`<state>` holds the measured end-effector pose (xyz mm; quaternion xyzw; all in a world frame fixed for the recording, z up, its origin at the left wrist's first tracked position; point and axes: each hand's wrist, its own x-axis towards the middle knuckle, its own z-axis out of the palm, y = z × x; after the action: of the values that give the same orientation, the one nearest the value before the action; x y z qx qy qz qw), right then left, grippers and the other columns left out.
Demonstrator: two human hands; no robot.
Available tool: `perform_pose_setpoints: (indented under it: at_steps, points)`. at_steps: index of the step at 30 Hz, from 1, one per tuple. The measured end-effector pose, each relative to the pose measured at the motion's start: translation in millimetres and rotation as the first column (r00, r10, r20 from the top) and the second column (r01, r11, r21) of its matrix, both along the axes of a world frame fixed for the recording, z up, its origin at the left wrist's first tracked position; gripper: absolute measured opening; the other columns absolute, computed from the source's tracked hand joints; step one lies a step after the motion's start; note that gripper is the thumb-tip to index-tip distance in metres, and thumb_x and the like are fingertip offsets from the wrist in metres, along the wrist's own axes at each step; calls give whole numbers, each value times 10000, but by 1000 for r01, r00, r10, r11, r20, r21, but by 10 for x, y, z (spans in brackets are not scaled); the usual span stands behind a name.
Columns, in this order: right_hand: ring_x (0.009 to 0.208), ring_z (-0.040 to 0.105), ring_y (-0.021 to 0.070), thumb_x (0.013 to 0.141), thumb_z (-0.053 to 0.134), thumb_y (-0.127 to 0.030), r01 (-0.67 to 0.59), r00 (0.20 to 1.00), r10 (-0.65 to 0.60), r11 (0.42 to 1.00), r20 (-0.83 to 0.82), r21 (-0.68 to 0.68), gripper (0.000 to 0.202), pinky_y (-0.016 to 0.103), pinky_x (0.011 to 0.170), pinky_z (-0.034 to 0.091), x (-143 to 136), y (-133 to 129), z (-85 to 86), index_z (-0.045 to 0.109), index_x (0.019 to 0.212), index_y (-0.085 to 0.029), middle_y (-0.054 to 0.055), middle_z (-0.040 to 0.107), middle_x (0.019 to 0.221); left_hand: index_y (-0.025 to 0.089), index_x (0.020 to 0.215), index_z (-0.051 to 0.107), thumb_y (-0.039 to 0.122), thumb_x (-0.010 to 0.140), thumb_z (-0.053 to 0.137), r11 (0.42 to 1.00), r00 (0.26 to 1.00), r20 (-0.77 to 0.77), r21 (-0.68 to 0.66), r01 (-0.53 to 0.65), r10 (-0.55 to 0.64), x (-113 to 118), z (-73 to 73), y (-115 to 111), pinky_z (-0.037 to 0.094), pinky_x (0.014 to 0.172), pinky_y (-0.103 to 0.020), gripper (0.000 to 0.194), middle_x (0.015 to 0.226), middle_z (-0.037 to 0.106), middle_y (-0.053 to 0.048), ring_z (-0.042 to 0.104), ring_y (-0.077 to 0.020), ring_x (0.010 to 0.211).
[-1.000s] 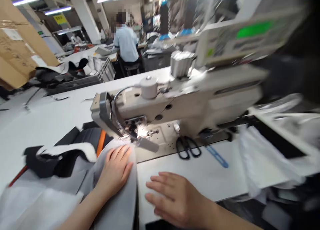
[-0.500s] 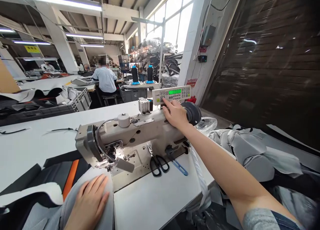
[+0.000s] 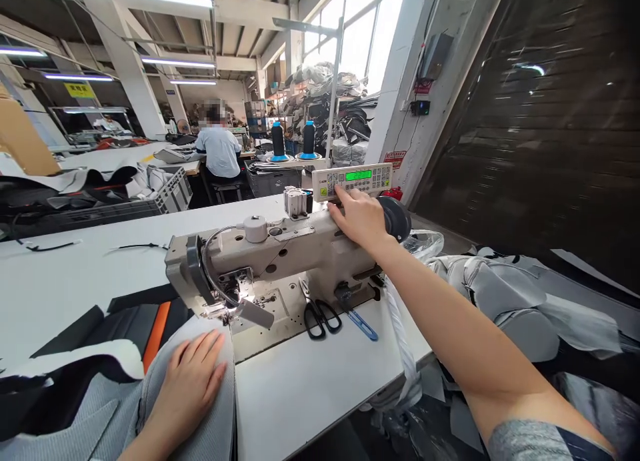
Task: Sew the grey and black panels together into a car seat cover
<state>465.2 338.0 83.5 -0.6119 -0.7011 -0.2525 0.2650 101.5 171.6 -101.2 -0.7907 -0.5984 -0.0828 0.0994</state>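
At the near left of the white table [image 3: 295, 394], your left hand [image 3: 193, 381] lies palm down on the grey fabric [image 3: 217, 427], its fingers extended and close together, pressing on the surface with nothing pinched between them. That fabric sits just left of the table's bare near part, its far end reaching the lit needle area of the sewing machine [image 3: 300, 251]. Farther off and to the right, your right hand [image 3: 363, 221] reaches over the machine's arm to the control panel [image 3: 367, 175], index finger out and thumb apart, the hand open and gripping nothing; the fingertip seems to touch a lower-left key, though the keys are too small to be sure. Black-handled scissors [image 3: 323, 317] lie on the near side of the machine, their blades on its bed, with a blue tool [image 3: 363, 325] just to their right. Left of the needle, an orange strip [image 3: 157, 336] runs between dark pieces [image 3: 120, 331]. Beyond the machine stand two dark thread cones [image 3: 309, 139], and at the far left a person [image 3: 220, 151] in a light blue top sits facing away.
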Motion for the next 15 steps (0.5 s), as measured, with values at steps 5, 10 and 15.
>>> perform_pose_setpoints:
  at_steps: [5, 10, 15]
  points:
    - [1012, 520, 276, 942, 391, -328, -106, 984, 125, 983, -125, 150, 435, 395, 848, 357, -23, -205, -129, 479, 1348, -201, 124, 599, 1083, 189, 1230, 599, 372, 900, 367, 999, 1000, 6, 37, 22, -22, 0, 15, 1, 313, 1034, -462, 443, 1298, 575, -91, 501, -269, 1190]
    - [823, 530, 188, 895, 411, -159, -676, 681, 724, 679, -108, 285, 297, 314, 757, 402, -547, -940, -852, 634, 1090, -180, 71, 616, 871, 145, 1235, 583, 315, 903, 387, 999, 999, -6, 28, 31, -31, 58, 85, -56, 324, 1015, -472, 422, 1293, 572, -119, 500, -277, 1183]
    - [802, 534, 186, 858, 531, -169, -823, 566, 807, 543, -167, -166, 207, 316, 727, 386, -1245, -1607, -1719, 643, 1032, -184, 50, 656, 889, 128, 1279, 531, 280, 915, 413, 999, 1000, -13, -34, 19, -19, 114, 160, -82, 285, 1060, -471, 412, 1343, 524, -124, 446, -272, 1237]
